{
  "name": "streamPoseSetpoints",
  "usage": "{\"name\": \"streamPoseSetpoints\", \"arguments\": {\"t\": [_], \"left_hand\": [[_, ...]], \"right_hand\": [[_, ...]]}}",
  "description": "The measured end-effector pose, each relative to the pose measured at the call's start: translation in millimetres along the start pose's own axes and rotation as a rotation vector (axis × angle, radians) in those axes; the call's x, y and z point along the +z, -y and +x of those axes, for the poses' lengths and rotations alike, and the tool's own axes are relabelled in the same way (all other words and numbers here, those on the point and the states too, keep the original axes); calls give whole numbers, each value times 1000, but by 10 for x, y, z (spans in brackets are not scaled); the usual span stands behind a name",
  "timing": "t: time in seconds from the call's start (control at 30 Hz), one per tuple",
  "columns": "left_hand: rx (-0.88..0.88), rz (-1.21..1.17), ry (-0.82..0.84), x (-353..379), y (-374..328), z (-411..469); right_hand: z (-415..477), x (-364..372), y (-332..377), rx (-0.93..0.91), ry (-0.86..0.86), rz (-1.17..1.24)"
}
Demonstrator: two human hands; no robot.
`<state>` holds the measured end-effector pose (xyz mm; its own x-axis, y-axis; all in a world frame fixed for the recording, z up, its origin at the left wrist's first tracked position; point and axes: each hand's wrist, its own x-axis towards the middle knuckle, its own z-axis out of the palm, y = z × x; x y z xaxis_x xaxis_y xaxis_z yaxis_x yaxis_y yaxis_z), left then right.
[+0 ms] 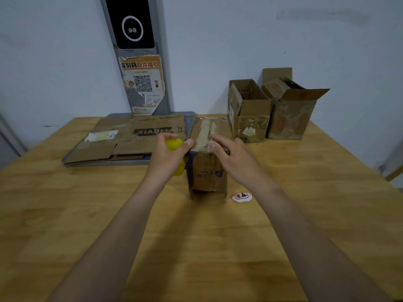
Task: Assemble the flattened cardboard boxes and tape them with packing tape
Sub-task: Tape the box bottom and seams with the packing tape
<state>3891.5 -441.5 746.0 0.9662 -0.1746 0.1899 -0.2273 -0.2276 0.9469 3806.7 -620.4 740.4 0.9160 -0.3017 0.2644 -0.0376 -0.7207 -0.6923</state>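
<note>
A small upright cardboard box [208,173] stands in the middle of the wooden table, its closed top flaps covered by a strip of tape [205,134]. My left hand [169,156] grips a yellow tape dispenser [174,144] against the box's top left edge, thumb on the tape. My right hand [231,156] rests on the top right of the box, fingers stretched over the flap. Flattened cardboard boxes [130,138] lie on a grey tray at the back left.
Two assembled boxes with open tops [248,114] [292,110] stand at the back right by the wall. A small white round tag with red print [242,196] lies right of the box. A grey post with a poster [144,83] rises behind the tray.
</note>
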Motion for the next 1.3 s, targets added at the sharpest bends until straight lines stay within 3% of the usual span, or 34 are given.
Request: {"name": "streamPoseSetpoints", "arguments": {"t": [0.1,0.17,0.23,0.3,0.37,0.5,0.63,0.8,0.97,1.07,1.3], "left_hand": [[-28,-50,-39,-89,-71,-35],[-7,-55,-65,-186,-141,-81],[58,-30,-77,-280,-237,-146],[140,-30,-61,-346,-371,-240],[235,-6,-30,-368,-524,-365],[346,8,-6,-330,-841,-646],[249,-209,70,-283,-986,-862],[445,-141,-72,-208,-1040,-1034],[534,-236,-54,-126,-983,-1102],[435,-239,-49,-61,-917,-1071],[182,-305,212,-112,-792,-945]], "right_hand": [[-45,-103,19,23,-1,-143],[-90,-186,89,-10,-109,-222],[-158,-270,209,-109,-261,-197],[-238,-325,352,-243,-310,-72],[-336,-338,527,-325,-202,127],[-515,-229,765,-288,65,350],[-693,-161,809,-314,43,620],[-883,-197,826,-323,38,574],[-943,-367,830,-183,57,490],[-992,-421,816,-165,110,447],[-1074,-592,743,-184,98,299]]}}
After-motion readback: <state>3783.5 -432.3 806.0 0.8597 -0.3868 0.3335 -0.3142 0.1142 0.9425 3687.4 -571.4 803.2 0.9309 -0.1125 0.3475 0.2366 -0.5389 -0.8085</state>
